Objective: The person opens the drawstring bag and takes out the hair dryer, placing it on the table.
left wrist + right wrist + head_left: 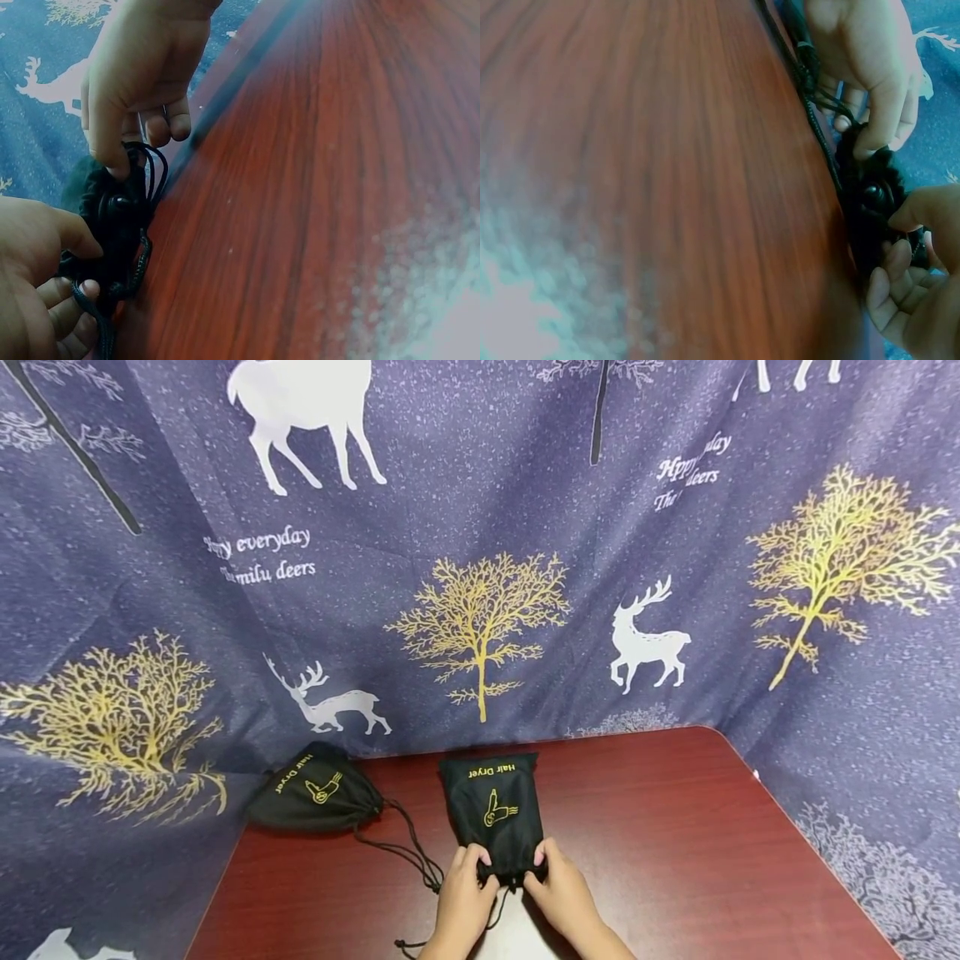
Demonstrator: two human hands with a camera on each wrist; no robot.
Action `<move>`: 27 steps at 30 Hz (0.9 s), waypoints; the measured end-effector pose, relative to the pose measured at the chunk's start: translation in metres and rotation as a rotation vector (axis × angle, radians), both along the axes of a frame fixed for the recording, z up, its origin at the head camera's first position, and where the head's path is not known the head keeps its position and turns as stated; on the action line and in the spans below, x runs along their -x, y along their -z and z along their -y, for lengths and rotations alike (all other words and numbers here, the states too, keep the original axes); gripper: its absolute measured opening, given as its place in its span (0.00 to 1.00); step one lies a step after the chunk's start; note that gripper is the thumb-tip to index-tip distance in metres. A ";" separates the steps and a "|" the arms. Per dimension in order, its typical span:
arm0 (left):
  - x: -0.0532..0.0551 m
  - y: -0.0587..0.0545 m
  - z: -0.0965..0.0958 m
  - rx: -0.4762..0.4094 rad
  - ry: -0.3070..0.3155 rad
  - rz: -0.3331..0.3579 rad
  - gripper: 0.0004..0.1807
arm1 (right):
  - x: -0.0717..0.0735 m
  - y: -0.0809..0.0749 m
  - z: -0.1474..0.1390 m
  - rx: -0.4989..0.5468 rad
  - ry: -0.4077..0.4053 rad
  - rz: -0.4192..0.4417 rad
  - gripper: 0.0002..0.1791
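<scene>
A black drawstring bag (501, 843) with yellow "Hair Dryer" lettering and a dryer picture lies on the table, its mouth toward the person. My left hand (465, 897) pinches the left side of the gathered mouth between thumb and fingers. On the opposite side my right hand (564, 893) grips the mouth in the same way. Between the two hands, a round black cord stopper (118, 202) shows in the left wrist view, with the bag's cords (154, 169) looping out beside it. What the bag contains is hidden.
A second, fuller black bag (311, 797) with the same lettering lies at the table's left edge. Its knotted cords (408, 852) trail toward the left hand. The reddish-brown table (675, 843) meets a blue curtain (525, 510) printed with deer and trees.
</scene>
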State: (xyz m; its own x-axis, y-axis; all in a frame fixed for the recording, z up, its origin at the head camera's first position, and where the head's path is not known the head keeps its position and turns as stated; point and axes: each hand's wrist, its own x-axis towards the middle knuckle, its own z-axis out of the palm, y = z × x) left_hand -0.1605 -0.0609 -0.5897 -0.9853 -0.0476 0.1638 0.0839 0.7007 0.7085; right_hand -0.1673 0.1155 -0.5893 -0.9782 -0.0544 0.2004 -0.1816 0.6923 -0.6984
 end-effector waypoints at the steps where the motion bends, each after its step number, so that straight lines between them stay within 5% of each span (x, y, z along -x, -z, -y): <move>1: 0.000 0.000 0.000 -0.003 -0.001 0.002 0.14 | 0.000 -0.001 0.000 0.001 -0.001 0.003 0.15; 19: -0.001 0.000 0.007 -0.008 -0.007 -0.024 0.14 | 0.000 -0.002 -0.005 0.006 0.006 0.080 0.15; 27: -0.001 -0.003 0.009 -0.015 -0.016 0.019 0.14 | -0.001 -0.003 -0.007 -0.001 0.039 0.080 0.17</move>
